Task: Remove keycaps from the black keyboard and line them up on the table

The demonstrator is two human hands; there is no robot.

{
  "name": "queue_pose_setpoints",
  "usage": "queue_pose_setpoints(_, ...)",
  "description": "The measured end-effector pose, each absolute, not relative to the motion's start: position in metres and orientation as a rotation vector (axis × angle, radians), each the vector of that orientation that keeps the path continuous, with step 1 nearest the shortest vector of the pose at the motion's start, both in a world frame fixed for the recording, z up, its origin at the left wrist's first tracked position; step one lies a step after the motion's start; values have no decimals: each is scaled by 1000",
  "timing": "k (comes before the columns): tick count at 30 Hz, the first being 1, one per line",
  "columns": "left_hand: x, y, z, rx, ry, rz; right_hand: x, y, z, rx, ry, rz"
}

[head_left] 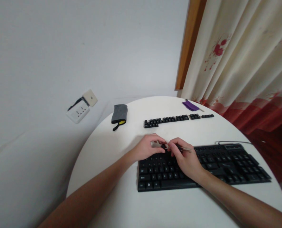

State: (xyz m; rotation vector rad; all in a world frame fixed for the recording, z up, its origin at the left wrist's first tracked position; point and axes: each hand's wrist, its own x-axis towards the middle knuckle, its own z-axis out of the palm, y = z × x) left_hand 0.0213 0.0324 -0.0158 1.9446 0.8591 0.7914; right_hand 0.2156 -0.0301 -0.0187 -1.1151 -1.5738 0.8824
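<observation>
A black computer keyboard (178, 183) lies on the round white table, with its upper left part under my hands. Above its top left edge, my left hand (148, 147) is closed, thumb and fingertips pinching a small black keycap (164, 146). Close beside it, my right hand (184, 158) is closed around a thin, pen-like tool (186, 149) whose end points to the right. The tool's working tip is hidden by the fingers, so I cannot tell whether it touches the keycap. Behind the hands, loose black keycaps (171, 119) stand in a row.
On the white table (103, 190), a folded grey cloth (119, 114) with a black loop lies at the back left. A purple cloth-like item (190, 105) with a pale stick rests at the back right. The keyboard cable (233, 142) runs rightward. Wall and curtain (245, 63) stand behind.
</observation>
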Motion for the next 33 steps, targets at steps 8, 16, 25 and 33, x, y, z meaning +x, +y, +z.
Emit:
queue_pose_setpoints(8,24,30,-17,1854,876,749,215,-29,-18,-1111,-1547,894)
queue_pose_setpoints(16,19,39,-18,1684,846,721,216,-29,-19,-1125,-1593,902)
queue_pose_setpoints(25,16,40,-18,1610,761,658,215,-28,-22,-1121,-1617,932)
queue_pose_setpoints(33,17,39,-22,1614,703,713,215,-27,-24,-1149,-1554,915)
